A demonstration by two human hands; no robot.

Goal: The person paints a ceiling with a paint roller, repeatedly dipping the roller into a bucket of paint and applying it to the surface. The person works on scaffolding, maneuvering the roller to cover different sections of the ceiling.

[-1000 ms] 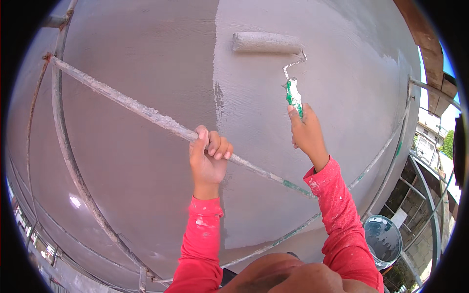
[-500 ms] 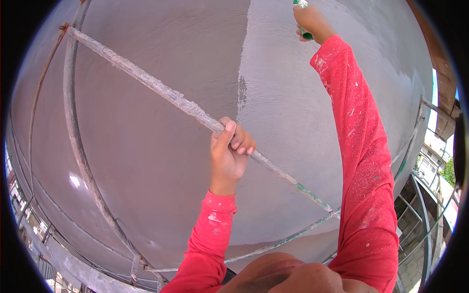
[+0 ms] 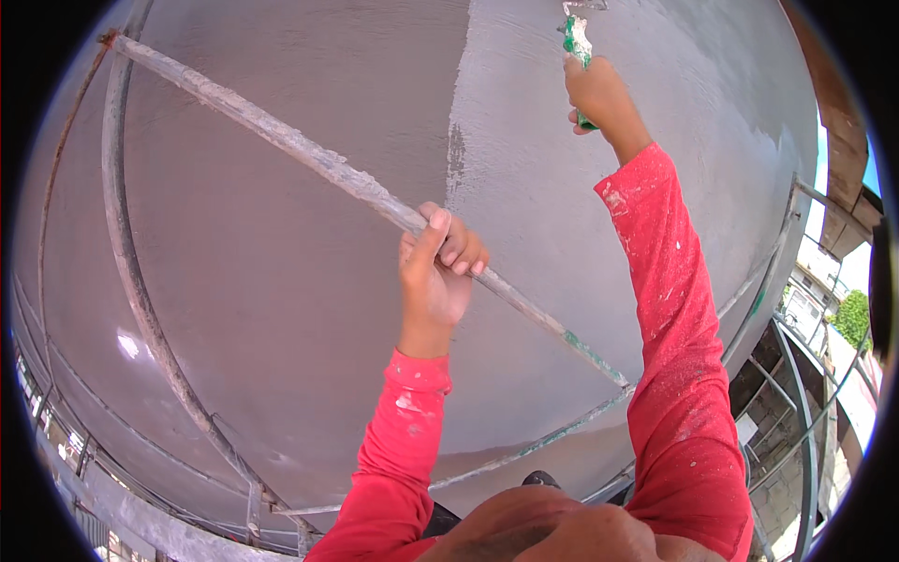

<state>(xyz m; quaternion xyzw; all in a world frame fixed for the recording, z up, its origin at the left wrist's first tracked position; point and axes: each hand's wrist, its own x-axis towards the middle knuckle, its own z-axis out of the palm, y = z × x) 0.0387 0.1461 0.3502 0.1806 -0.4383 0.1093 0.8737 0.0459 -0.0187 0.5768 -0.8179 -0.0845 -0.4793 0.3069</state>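
Note:
My left hand (image 3: 438, 267) is wrapped round a slanting, paint-crusted scaffold brace (image 3: 281, 139) in front of the wall. Higher up and to the right, my right hand (image 3: 601, 92) grips the green, white-smeared handle of a paint roller (image 3: 577, 39). A bent metal wire shows above that handle, and the roller's head is cut off by the top of the picture. Behind both hands spreads a smooth grey wall (image 3: 281, 309). Its right part carries a lighter, wet-looking coat (image 3: 534, 178) with a ragged upright edge.
A curved upright scaffold pole (image 3: 126, 244) stands at the left, joined to the brace near its top. A lower tube (image 3: 562, 431) crosses below my hands and meets the brace. More metal frames (image 3: 805, 440) stand at the right, with a green tree (image 3: 850, 318) beyond.
My right hand has come down and closer with the paint roller, so more of its handle and wire shows. My left hand keeps its hold on the brace; the view has shifted slightly.

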